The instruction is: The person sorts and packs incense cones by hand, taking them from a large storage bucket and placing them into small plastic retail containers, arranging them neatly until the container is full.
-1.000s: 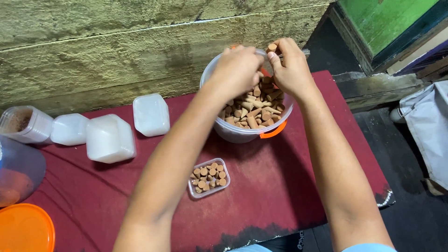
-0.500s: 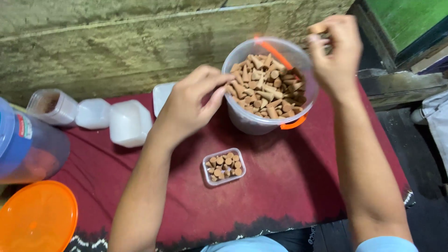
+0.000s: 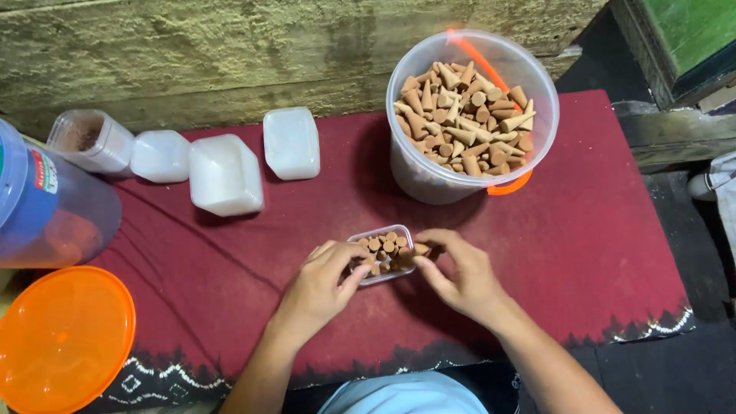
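Observation:
A small clear plastic box (image 3: 381,253) packed with brown cones sits on the dark red cloth (image 3: 598,230). My left hand (image 3: 322,284) holds the box at its left side with fingers curled around it. On the box's right side my right hand (image 3: 460,276) has its fingertips pinching a brown cone (image 3: 421,249) at the box's edge. Behind them stands a clear bucket (image 3: 471,115) with an orange handle, filled with many more brown cones.
White plastic containers (image 3: 225,175) stand in a row at the back left, beside a clear jar (image 3: 90,140) with brown contents. A large blue-topped jar (image 3: 46,203) and an orange lid (image 3: 61,337) lie at the left. A rough wall (image 3: 230,54) runs behind.
Both hands have come down from the bucket to the small box near the front. The view has shifted, so the bucket now sits further back and to the right.

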